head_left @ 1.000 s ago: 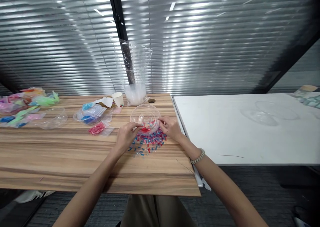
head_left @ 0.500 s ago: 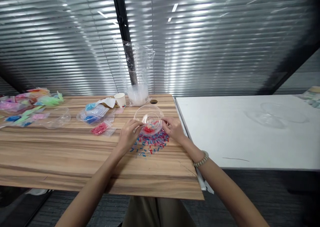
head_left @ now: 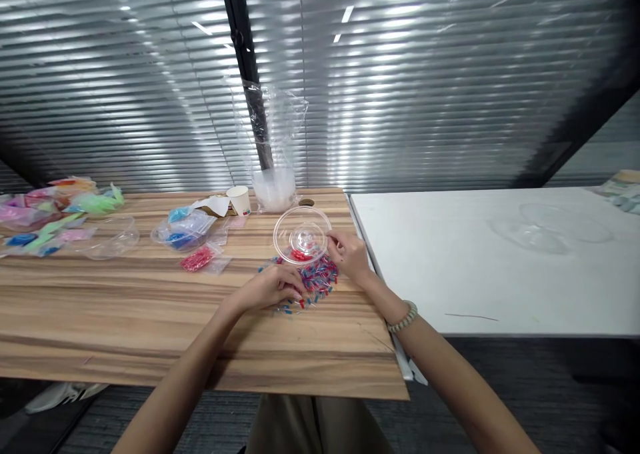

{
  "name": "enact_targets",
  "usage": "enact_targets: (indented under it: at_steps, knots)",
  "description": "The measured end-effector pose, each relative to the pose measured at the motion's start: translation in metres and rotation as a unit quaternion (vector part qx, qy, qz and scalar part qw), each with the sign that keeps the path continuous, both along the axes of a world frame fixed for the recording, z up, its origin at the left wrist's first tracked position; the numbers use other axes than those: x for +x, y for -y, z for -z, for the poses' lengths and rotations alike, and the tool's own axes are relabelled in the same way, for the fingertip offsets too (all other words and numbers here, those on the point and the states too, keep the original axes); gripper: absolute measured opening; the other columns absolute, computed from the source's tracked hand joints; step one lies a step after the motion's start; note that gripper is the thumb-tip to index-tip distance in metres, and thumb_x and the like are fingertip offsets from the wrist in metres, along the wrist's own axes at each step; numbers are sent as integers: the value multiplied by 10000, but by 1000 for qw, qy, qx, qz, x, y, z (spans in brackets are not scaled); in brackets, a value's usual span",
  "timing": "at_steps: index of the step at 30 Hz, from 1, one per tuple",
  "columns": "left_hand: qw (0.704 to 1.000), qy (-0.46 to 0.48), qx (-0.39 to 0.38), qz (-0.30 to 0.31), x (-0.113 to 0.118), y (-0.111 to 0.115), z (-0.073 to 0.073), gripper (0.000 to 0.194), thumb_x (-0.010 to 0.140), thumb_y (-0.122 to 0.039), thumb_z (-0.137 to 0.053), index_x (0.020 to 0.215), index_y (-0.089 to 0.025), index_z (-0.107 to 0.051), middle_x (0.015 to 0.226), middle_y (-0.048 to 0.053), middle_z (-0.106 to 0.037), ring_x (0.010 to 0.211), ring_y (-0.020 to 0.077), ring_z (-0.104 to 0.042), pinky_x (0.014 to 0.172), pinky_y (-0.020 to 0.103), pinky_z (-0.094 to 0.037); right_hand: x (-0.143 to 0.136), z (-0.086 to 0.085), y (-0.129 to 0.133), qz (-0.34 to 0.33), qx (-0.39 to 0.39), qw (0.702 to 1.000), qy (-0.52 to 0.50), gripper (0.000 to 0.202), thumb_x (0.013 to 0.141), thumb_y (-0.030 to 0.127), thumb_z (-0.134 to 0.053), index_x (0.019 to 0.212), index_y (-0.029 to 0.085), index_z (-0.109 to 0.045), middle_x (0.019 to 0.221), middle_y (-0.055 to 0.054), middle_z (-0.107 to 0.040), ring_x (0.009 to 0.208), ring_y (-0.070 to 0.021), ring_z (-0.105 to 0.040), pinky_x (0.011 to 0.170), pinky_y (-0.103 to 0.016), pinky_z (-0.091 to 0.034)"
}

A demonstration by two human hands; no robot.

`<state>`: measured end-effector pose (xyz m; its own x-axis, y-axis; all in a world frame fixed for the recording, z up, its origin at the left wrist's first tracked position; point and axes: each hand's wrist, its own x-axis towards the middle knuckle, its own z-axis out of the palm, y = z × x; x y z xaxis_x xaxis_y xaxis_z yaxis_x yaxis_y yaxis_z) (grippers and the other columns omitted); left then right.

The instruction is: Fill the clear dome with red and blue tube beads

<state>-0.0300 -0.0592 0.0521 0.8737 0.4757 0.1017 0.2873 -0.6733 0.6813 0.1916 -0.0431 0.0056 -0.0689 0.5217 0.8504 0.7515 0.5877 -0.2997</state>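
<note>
My right hand point(head_left: 349, 254) pinches the right rim of a clear round plastic bowl point(head_left: 301, 236), which holds some red pieces at its bottom. Red, blue and purple small pieces point(head_left: 317, 277) lie in a loose pile on the wooden table, just in front of the bowl and partly beneath it. At the left edge of that pile is my left hand point(head_left: 277, 286), fingers bent down among the pieces. Whatever its fingertips grip is too small to make out.
Left of the bowl lie a bag of red pieces point(head_left: 197, 259), a clear bowl with blue bags point(head_left: 183, 231), a paper cup point(head_left: 239, 201) and colourful bags point(head_left: 65, 201). Behind stands a tall clear bag point(head_left: 275, 187). A white table point(head_left: 480, 274) adjoins on the right.
My left hand has let go of the bowl's left rim and moved down to the pile. The bowl has shifted slightly right and up, still in my right hand.
</note>
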Motion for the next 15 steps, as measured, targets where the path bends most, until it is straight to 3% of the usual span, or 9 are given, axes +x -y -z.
enact_targets:
  at_steps: [6, 15]
  knots:
    - [999, -30, -2, 9, 1, 2, 3, 182, 767, -294, -644, 862, -151, -702, 840, 62, -676, 753, 134, -603, 689, 196, -440, -1, -4, 2, -1, 2, 1000, 11, 165, 849, 195, -456, 840, 168, -619, 766, -51, -679, 657, -163, -609, 617, -274, -452]
    - [999, -47, -19, -7, 3, 1, 11, 111, 760, -233, -644, 819, -149, -684, 832, 45, -662, 733, 117, -591, 661, 180, -434, -1, -2, 1, -2, 7, 1000, 5, 152, 838, 186, -469, 851, 170, -620, 760, -41, -682, 667, -159, -619, 621, -267, -455]
